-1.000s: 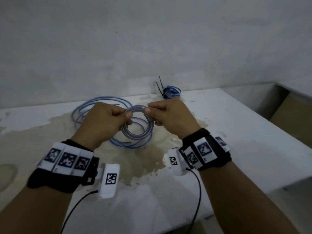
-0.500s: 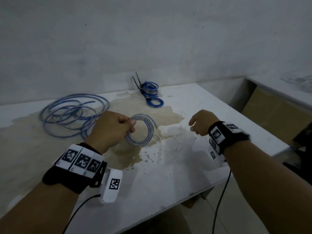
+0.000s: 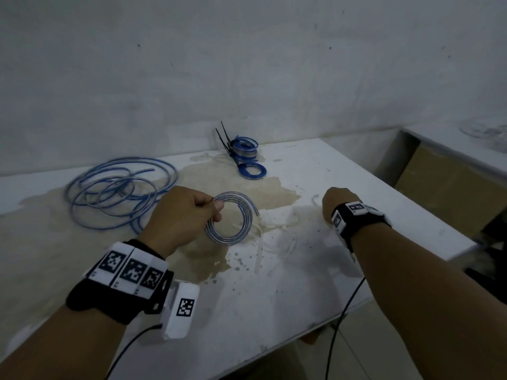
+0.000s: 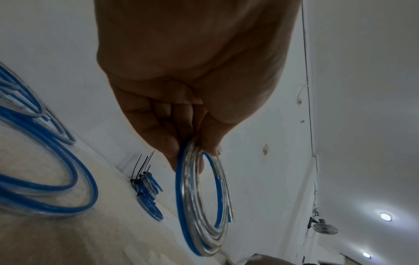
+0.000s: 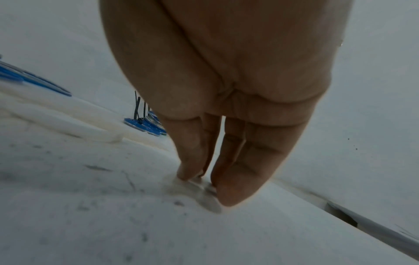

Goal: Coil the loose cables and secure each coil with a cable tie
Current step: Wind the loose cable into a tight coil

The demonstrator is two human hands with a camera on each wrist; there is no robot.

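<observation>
My left hand pinches a small coil of clear-and-blue cable above the stained white table. In the left wrist view, thumb and fingers clamp the top of the coil, and its cut end hangs free. A bunch of white cable ties lies just right of the coil. My right hand reaches down beside them. Its straight fingertips touch the tabletop at a pale, blurred tie. I cannot tell whether it is pinched.
Loose blue cables sprawl at the back left. Tied coils with black ties sit by the wall. The table's right edge drops off close to my right hand. A second surface stands beyond it.
My right hand let go of the coil and moved right and down to the table beside the white ties. The left hand keeps holding the coil.
</observation>
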